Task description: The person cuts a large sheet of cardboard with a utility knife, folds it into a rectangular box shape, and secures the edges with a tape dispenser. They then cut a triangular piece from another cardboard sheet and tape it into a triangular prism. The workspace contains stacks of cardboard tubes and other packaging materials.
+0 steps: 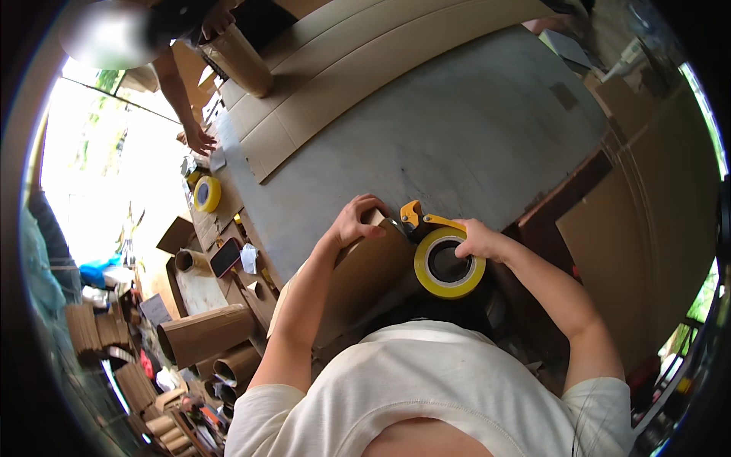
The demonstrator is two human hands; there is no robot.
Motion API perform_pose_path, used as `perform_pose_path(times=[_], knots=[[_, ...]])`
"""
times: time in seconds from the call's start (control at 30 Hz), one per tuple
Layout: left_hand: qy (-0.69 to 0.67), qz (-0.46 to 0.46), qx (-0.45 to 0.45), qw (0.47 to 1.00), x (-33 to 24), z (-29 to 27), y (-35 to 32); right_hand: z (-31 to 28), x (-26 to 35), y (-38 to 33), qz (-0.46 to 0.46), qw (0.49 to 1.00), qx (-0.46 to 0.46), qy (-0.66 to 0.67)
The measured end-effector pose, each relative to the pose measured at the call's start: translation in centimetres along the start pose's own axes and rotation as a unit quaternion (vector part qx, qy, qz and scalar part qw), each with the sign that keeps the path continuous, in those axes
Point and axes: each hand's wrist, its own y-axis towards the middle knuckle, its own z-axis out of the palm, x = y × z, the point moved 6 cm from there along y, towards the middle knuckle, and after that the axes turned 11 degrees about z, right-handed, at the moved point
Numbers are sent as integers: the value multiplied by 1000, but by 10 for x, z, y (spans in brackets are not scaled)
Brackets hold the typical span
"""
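My left hand (359,221) is closed over the top end of a brown folded cardboard piece (364,278), which leans against the near edge of the table. My right hand (481,241) grips a tape dispenser (413,215) with an orange-yellow frame. On it sits a large roll of yellow tape (426,283), and my right thumb reaches over the roll's core. The dispenser's head is at the end of the cardboard, close to my left fingertips. Whether the tape touches the cardboard is hard to make out.
A grey table (426,145) spreads ahead, with a large flat cardboard sheet (304,99) across its far side. At the far left a co-worker's hand (200,141) hovers near a second tape roll (207,194). A phone (225,257) and cardboard tubes (205,335) are at left.
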Motion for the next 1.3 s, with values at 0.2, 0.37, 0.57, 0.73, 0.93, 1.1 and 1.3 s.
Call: perform_pose_path(times=[0.2,0.37,0.57,0.73,0.93,1.1,1.3], knots=[[-52,-17,0,999,24,8,-6,41,-23,-59,-37,991,-123,29],[-51,-13,-11,999,13,11,-6,96,-60,-94,-74,956,-283,4],[-36,31,6,999,11,14,-5,170,-69,-122,-19,956,-289,40],[-36,20,8,999,11,13,-4,185,-57,-90,17,974,-219,-55],[-17,44,23,999,6,15,0,140,12,-52,81,941,-134,-301],[20,46,43,998,1,14,0,126,43,-39,107,893,-109,-423],[44,63,67,995,-2,17,0,189,58,-22,-50,798,-31,-600]])
